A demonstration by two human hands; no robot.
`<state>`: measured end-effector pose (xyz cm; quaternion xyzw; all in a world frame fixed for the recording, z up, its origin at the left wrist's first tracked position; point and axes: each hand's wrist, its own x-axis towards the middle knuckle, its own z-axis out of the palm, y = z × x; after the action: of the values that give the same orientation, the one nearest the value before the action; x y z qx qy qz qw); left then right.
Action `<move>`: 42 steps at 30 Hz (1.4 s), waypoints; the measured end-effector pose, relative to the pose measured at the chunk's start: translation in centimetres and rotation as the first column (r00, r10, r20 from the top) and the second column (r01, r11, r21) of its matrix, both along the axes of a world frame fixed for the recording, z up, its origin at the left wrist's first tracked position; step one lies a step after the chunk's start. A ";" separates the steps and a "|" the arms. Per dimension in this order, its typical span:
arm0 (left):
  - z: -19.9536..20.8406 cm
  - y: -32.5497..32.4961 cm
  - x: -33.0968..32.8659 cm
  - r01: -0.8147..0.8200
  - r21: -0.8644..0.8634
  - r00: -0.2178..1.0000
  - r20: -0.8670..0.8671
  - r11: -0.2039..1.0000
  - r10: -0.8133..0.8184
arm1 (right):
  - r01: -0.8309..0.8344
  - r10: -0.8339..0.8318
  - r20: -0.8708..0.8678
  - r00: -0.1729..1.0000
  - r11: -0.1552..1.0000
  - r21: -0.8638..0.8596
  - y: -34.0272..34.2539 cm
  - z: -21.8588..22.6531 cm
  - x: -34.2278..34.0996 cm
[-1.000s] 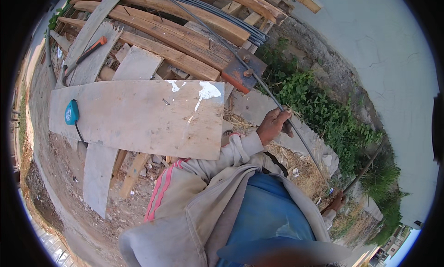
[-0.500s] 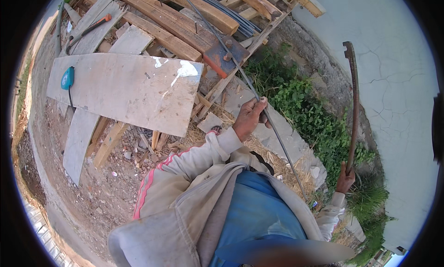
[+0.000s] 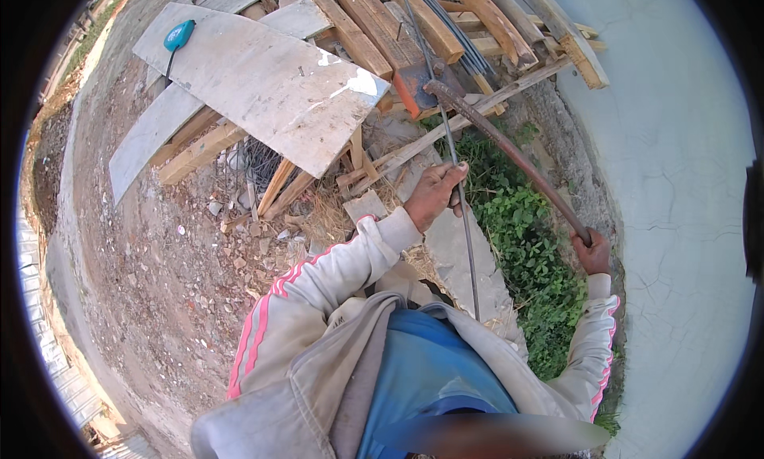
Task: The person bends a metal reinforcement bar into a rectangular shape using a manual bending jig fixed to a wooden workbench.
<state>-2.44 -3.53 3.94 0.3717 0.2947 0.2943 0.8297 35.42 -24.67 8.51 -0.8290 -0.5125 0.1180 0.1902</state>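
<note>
Grey steel, the thin rod [image 3: 469, 256] is gripped in the left hand [image 3: 432, 195], whose fingers are closed around it beyond the near edge of the plate [image 3: 410, 93]. The plate is carried at the near end of a wooden beam [image 3: 374, 29], and its top is crossed by the rod, passing beside an upright bolt [image 3: 438, 64]. The near end of a rusty bar [image 3: 517, 153] is gripped in the right hand [image 3: 591, 252], with the fingers wrapped around it; the bar's head is laid over the rod toward the plate's near edge. Whether the rod is caught by that head cannot be told.

For good work, the head should be seated fully on the rod before any force is applied. The bar should be kept level with the plate's top and moved smoothly from its far-out grip, while the rod is held flat by the left hand. Fingers should be kept clear of the bolt.
</note>
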 end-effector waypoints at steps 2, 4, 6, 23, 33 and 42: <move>0.1 -0.1 0.0 -0.003 -0.010 1.000 -0.018 1.000 0.003 | -0.048 0.055 0.112 0.992 0.997 -0.056 0.9 0.7 2.2; 0.1 -0.1 0.0 -0.011 -0.015 1.000 -0.029 1.000 0.010 | -0.067 0.085 0.207 0.975 0.993 -0.092 1.8 1.1 4.4; 0.0 -0.1 0.1 -0.016 -0.024 0.999 -0.036 1.000 0.015 | -0.036 0.071 0.300 0.951 0.992 -0.121 2.6 0.9 6.6; 0.0 -0.3 0.1 -0.023 -0.067 1.000 -0.017 0.997 0.022 | -0.069 0.111 0.606 0.788 0.993 -0.093 7.6 -4.5 12.6; -1.0 -7.9 -1.7 0.114 -0.016 0.993 0.015 0.993 -0.114 | 0.002 0.011 0.585 0.811 1.000 -0.022 7.6 -5.4 10.7; -1.7 -25.6 -7.1 0.726 -0.155 0.676 0.342 0.670 -0.653 | 0.107 -0.068 0.591 0.804 0.994 -0.032 7.0 -4.8 10.0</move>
<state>-9.49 -29.12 2.24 0.2937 0.0584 -0.0433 0.9531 45.39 -17.63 3.67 -0.8530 -0.5034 -0.1374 0.0007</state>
